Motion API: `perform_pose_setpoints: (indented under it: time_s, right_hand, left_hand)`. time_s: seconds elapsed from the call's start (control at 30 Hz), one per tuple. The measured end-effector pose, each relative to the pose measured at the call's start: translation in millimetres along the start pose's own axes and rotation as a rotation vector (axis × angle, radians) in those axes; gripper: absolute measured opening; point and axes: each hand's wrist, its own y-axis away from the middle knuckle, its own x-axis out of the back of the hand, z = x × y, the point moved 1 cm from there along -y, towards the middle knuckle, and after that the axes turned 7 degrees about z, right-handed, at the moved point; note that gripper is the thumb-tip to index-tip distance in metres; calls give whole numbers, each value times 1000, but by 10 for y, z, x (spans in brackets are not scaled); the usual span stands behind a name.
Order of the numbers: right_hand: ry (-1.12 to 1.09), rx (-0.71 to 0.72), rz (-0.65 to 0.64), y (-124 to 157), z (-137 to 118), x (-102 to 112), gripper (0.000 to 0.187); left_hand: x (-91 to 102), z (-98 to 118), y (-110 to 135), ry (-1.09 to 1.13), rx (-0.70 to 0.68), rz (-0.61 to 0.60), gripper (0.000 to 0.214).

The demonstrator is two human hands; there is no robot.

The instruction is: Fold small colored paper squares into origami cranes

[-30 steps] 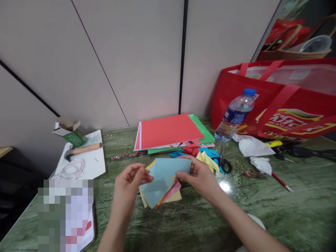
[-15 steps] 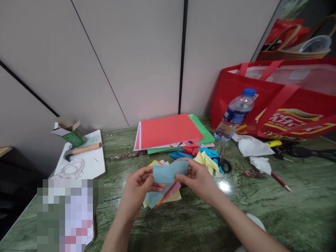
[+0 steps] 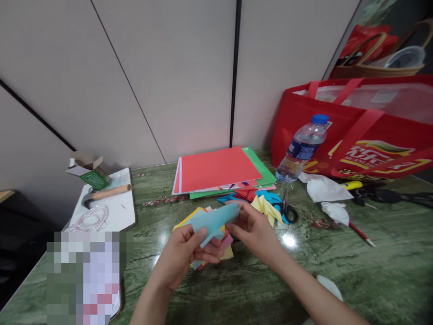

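The left hand (image 3: 182, 253) pinches the light blue paper (image 3: 214, 219) near its left end and the right hand (image 3: 259, 229) grips its right end, above the fanned coloured sheets (image 3: 228, 253); an uneven pull could crease it askew (it looks thin and bent). A low left hand might shift those sheets; the right might brush the yellow folded paper (image 3: 265, 208).

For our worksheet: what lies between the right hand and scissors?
Between right hand and scissors, the head view shows yellow folded paper and blue paper.
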Motion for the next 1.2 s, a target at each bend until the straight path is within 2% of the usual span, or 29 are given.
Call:
perform_pose_setpoints:
  time_s: [0.1,0.17,0.27,0.37,0.5,0.73,0.87,1.03,1.2]
  right_hand:
    - [157,213,90,20,-39,29,44]
    - [325,374,114,47,-79,35,45]
    - [505,577,52,109,-131,-3,32]
    - [600,656,-8,161,-153,-59,22]
    - [633,638,-8,167,-145,-78,6]
    - [585,497,91,126,-73,-41,6]
    - [474,327,103,96,-9,-26,6]
    - [392,178,104,51,19,-17,5]
    - [401,91,129,60,-19,-31,13]
  left_hand:
    - [40,-36,-69,-67,-129,232,27]
    - [61,-62,-102,-103,-191,337,28]
    - [49,-98,-125,-103,-229,352,26]
    - [3,-117,-121,-78,-259,333,24]
    - [-57,-112,-101,0,-246,273,21]
    - [-101,-75,-64,72,-184,66,23]
    - [-104,-66,-39,17,-132,-27,26]
    - [-90,-71,-42,47,-68,34,40]
    - [-105,-112,-83,75,-137,111,26]
